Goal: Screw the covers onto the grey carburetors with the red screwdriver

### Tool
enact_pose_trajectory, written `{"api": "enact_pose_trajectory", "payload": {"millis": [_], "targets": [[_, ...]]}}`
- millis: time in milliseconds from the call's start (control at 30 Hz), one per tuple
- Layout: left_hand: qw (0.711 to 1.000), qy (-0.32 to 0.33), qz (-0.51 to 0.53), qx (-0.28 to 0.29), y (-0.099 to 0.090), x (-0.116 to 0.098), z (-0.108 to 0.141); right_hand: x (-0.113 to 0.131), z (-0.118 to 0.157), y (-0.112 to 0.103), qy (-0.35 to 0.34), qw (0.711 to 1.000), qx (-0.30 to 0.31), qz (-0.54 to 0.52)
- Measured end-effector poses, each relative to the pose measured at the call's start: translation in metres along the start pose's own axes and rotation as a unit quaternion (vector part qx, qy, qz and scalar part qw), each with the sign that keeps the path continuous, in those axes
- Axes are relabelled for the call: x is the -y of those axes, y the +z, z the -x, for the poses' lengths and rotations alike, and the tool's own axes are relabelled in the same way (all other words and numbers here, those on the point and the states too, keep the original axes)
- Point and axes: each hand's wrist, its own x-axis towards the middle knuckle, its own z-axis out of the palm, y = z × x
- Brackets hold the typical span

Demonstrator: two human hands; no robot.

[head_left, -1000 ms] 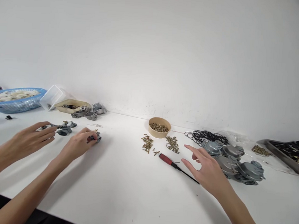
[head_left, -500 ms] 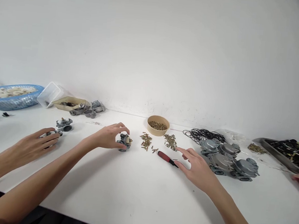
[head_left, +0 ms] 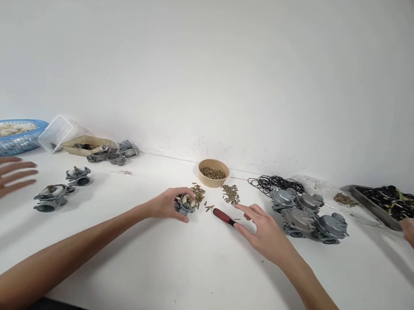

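My left hand [head_left: 169, 204] is closed around a small grey carburetor body [head_left: 185, 203], its white inner part facing up. Beside my right hand [head_left: 260, 231] lies a red-and-black screwdriver [head_left: 223, 216], handle pointing away to the left. The right thumb and index finger are spread apart near the screwdriver's tip, with the other fingers curled and partly hidden. The index fingertip is close to a pile of small brass parts [head_left: 231, 194]. Another brass pile [head_left: 198, 194] sits just behind the carburetor body in my left hand.
A tan bowl [head_left: 213, 173] of brass pieces stands by the wall. Closed carburetors [head_left: 298, 219], black rings [head_left: 276, 184] and a metal tray [head_left: 375, 206] are rightward. Two open carburetor bodies [head_left: 51, 197] lie leftward, near a co-worker's hand [head_left: 2, 182]. Another hand [head_left: 413, 236] grips a red handle.
My left hand has moved right with the carburetor body, nearer the brass piles. At the left, a co-worker's hand has come off a carburetor body; at the right, a hand now shows a red handle.
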Motion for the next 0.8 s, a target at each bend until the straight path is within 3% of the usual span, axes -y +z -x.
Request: {"api": "enact_pose_trajectory", "payload": {"millis": [100,200,433,533,600,667,700,800], "targets": [[0.990,0.031,0.136,-0.009,0.028,0.003,0.001,-0.001,-0.001,0.002,0.001,1.000,0.010,-0.009],[0.971,0.039,0.233,-0.028,0.044,0.007,0.001,-0.002,-0.002,0.006,0.002,1.000,0.020,-0.017],[0.972,0.014,0.235,-0.025,0.045,0.009,0.011,-0.004,-0.006,0.012,0.000,0.999,0.037,-0.015],[0.976,0.033,0.212,-0.030,0.037,0.009,0.013,-0.008,-0.008,0.013,-0.009,0.999,0.032,-0.005],[0.986,0.034,0.139,-0.080,0.018,0.015,0.009,-0.012,-0.009,0.013,-0.014,1.000,0.024,0.004],[0.982,-0.034,0.009,-0.183,-0.017,0.025,0.006,-0.015,-0.010,0.013,-0.017,1.000,0.019,0.009],[0.960,-0.114,-0.084,-0.241,-0.039,0.032,0.005,-0.016,-0.010,0.013,-0.018,1.000,0.018,0.009],[0.896,-0.243,-0.154,-0.338,-0.109,0.060,0.014,-0.016,-0.009,0.012,-0.026,0.999,0.020,0.001]]}}
